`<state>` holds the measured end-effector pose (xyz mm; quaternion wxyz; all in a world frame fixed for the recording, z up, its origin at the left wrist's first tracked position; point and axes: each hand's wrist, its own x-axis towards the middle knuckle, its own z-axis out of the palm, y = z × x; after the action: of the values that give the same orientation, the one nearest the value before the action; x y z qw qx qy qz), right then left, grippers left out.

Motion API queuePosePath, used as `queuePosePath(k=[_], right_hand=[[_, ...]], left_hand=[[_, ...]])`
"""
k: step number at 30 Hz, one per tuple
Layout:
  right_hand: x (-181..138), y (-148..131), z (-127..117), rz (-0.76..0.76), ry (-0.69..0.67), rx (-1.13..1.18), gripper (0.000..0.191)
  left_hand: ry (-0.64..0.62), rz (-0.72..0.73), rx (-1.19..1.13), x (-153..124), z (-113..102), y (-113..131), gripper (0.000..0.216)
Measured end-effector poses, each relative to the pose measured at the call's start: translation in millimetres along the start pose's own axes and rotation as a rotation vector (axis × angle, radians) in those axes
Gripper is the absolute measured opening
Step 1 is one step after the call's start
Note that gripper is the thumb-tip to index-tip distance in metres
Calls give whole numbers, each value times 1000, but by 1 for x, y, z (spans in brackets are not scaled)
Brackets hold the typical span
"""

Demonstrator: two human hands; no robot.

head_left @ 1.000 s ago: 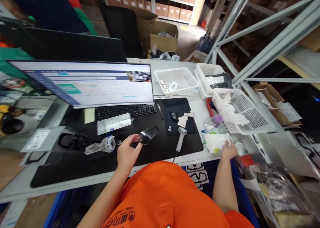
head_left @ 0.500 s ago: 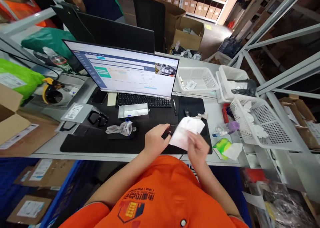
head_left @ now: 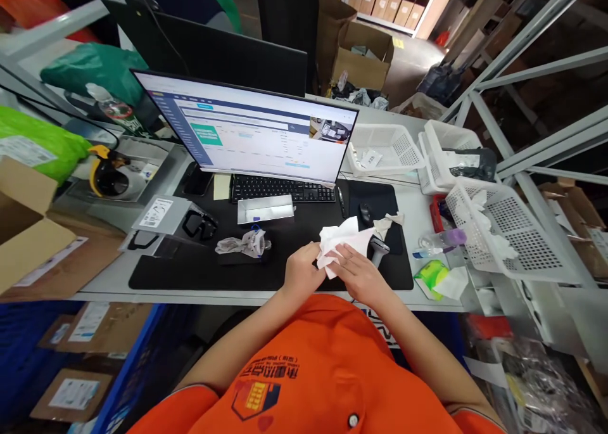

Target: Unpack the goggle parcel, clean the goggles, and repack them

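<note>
The left hand (head_left: 301,270) and the right hand (head_left: 361,275) meet low over the black mat (head_left: 190,272) at the near edge of the table (head_left: 411,213). Both hands pinch a bunched white tissue (head_left: 339,239) between them. The rubbing looks half done, with the tissue not put down yet. Whatever is inside the tissue is hidden. Farther back, the words on the monitor (head_left: 256,133) are too small to read.

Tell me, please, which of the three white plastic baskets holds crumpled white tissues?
The large perforated basket nearest the right hand; the far-left one holds a small packet, the middle one a dark bag.
</note>
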<state>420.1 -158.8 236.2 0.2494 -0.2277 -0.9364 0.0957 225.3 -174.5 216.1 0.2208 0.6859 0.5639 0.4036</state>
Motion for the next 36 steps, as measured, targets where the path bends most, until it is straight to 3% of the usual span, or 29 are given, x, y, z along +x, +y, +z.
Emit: queuePosePath(k=[4,6,8,11,13,15,19,21,24,29,36], right_hand=[[-11,4,0,102,24,56,49],[-22,5,4,232,71,169,43],[-35,5,9,503,230,372,34],[-52,2,20,944,606,629,27],[-55,-6,31,1083,781,691,30],[-44,-18,44,1143,841,816,34],[3,-43,56,1168,849,1386,33],[24,-49,53,1098,806,1525,33],[37,-51,48,992,692,1521,40],[33,-36,51,894,568,1383,40],[35,-15,37,982,630,1457,40]], left_hand=[[3,14,-90,1,-1,-3,32],[6,-25,-135,1,-3,-6,33],[24,-79,-182,2,-5,-11,32],[78,-142,-243,3,-9,-19,27],[107,-172,-281,5,-10,-22,25],[116,-199,-336,6,-10,-22,25],[82,-215,-475,7,-9,-12,30],[98,-230,-550,8,-11,-6,30],[130,-274,-590,9,-16,0,28],[150,-323,-570,10,-18,2,30],[249,-231,-291,9,-11,20,29]])
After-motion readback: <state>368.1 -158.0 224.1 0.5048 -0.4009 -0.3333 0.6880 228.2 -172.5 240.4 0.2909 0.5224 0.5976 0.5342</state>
